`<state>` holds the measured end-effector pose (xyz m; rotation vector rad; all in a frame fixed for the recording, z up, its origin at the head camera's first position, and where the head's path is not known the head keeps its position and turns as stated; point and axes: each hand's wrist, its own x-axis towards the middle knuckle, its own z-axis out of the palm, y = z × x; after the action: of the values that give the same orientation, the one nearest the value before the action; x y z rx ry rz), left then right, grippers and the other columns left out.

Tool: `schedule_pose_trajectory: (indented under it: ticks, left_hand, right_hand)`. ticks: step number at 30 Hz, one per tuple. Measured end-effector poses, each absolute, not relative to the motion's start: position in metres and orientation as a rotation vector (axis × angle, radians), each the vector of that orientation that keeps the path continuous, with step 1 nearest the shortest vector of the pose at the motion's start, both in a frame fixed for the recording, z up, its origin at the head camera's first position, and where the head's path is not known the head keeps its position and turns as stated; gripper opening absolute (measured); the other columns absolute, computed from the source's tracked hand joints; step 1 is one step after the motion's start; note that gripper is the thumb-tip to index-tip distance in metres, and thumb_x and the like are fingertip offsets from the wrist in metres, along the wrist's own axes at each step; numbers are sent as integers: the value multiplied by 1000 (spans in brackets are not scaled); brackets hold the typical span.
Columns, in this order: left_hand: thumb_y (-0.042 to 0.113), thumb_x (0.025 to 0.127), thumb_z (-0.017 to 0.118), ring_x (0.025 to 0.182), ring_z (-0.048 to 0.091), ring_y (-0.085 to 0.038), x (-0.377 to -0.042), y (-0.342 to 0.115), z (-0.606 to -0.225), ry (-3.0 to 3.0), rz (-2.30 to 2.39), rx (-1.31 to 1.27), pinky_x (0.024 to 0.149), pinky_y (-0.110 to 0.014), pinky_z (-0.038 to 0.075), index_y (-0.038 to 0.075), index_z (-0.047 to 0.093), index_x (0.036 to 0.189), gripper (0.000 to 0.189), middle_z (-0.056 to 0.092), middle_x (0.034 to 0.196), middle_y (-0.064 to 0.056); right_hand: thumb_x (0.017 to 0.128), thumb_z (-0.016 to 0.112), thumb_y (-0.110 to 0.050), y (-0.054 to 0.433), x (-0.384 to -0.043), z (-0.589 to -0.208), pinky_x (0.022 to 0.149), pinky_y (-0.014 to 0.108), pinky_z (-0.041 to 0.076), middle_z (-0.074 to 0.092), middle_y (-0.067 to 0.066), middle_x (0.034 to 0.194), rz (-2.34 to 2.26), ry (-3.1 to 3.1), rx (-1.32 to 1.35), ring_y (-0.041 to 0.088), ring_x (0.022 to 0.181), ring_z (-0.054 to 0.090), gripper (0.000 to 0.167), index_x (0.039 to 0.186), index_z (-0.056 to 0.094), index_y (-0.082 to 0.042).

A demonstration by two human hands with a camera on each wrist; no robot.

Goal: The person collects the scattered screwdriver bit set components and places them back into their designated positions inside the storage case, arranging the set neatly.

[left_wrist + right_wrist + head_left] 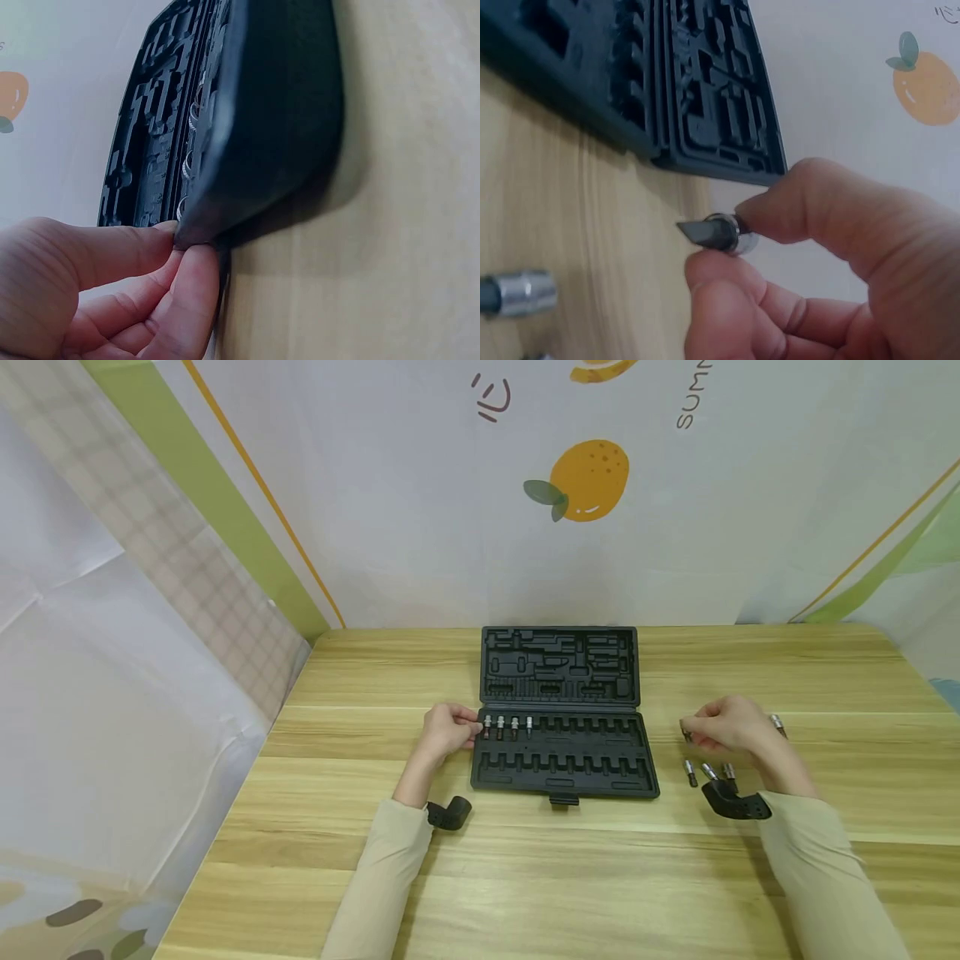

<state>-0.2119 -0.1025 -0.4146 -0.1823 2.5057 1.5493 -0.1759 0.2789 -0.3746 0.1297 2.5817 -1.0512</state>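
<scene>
I see left hand (pixel 444 730) forward, fingertips pinching the black case (pixel 568 748) by its edge. Right hand (pixel 735 725), also forward, pinches a socket bit (pixel 718 233).

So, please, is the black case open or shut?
Open: the case has its lid folded back, and four metal bits inside it are visible.

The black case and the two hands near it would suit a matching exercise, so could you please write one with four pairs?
Column one
1. Left hand
2. Case
3. Four seated bits
4. Right hand

Column two
A. in the row nearer the lid
B. pinches a single bit
C. grips the case's left edge
D. black and open

Pairs: 1-C, 2-D, 3-A, 4-B
</scene>
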Motion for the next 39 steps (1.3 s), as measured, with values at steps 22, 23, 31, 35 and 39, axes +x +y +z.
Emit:
schedule_pose_trajectory:
  ticks: [22, 23, 31, 35, 39]
  left_hand:
    - [-3, 84, 66, 60, 60, -13, -211, -102, -414, 2511, 1547, -183, 57, -24, 57, -7, 67, 99, 16, 65, 82, -15]
    - [-3, 84, 66, 60, 60, -13, -211, -102, -414, 2512, 1545, -182, 57, -24, 57, -7, 67, 99, 16, 65, 82, -15]
    - [-4, 84, 65, 61, 60, -13, -212, -103, -414, 2496, 1552, -189, 58, -25, 57, -8, 66, 99, 16, 66, 83, -16]
    - [-4, 84, 65, 62, 61, -13, -212, -103, -415, 2487, 1559, -191, 59, -26, 58, -7, 66, 99, 15, 66, 84, -16]
    - [-4, 85, 65, 63, 61, -14, -212, -103, -415, 2484, 1562, -191, 59, -26, 58, -7, 66, 99, 15, 66, 84, -16]
  right_hand:
    - [87, 59, -17, 234, -190, -366, 58, 28, 56, 63, 0, 61, -1134, 2595, 45, 9, 57, 60, 27, 84, 65, 9]
    - [87, 60, -17, 232, -190, -366, 58, 28, 56, 63, -1, 61, -1130, 2601, 41, 9, 57, 60, 27, 83, 66, 8]
    - [88, 60, -16, 216, -194, -365, 60, 32, 56, 62, -1, 59, -1117, 2614, -11, 11, 56, 60, 23, 78, 67, 4]
    - [88, 60, -16, 208, -196, -363, 62, 32, 57, 61, -1, 58, -1093, 2630, -31, 12, 56, 60, 23, 77, 68, 3]
    - [88, 60, -15, 199, -198, -362, 61, 32, 56, 61, -1, 57, -1090, 2631, -49, 15, 56, 60, 24, 75, 68, 3]
